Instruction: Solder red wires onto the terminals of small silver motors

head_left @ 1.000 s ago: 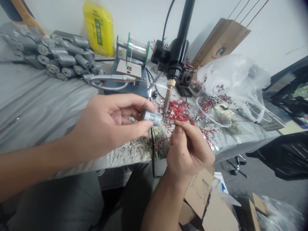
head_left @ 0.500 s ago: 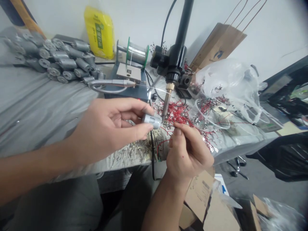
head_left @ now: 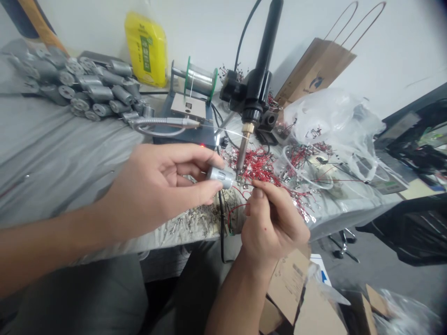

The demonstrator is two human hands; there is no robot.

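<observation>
The left hand holds a small silver motor out over the table, its fingers curled closely around the casing, with the motor's end just beside the tip of a soldering iron that hangs from a black stand. The right hand is close below, its thumb and forefinger pinched narrowly on what looks like a thin red wire, though the grip is partly hidden. A tangle of red wires lies behind the iron on a grey cloth. Farther back are a solder spool on its feeder and a heap of silver motors. A clear plastic bag sits to the right.
</observation>
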